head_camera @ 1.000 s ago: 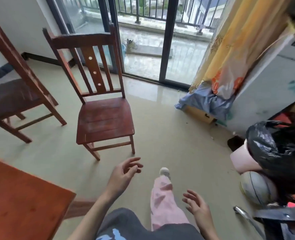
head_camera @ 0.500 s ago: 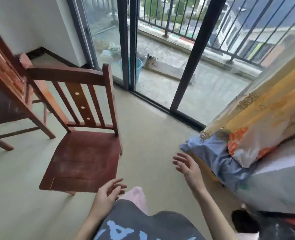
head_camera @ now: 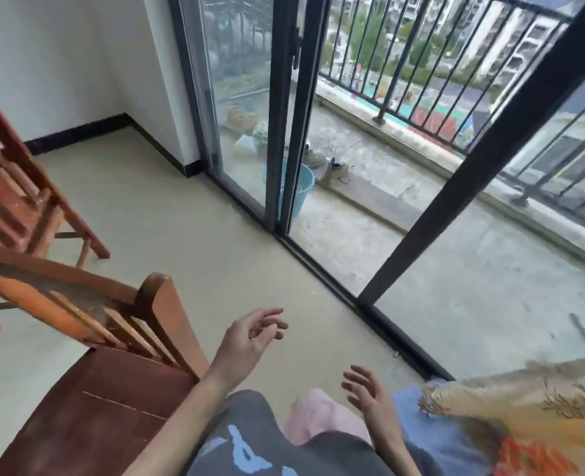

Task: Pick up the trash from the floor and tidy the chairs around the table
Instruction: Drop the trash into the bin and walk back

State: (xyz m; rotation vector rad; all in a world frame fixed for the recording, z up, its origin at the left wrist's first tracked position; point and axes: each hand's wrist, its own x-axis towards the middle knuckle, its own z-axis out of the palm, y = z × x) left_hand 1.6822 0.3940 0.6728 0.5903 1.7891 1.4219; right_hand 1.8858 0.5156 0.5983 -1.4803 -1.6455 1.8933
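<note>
1. No text, label, brand, number or sign can be read anywhere in the view.
2. The dark shirt (head_camera: 249,451) at 6 o'clock carries a light blue print, but it shows only broken shapes and no letter can be made out.
3. The yellow curtain (head_camera: 524,407) at 4 o'clock has only a plant pattern, no writing.
</note>
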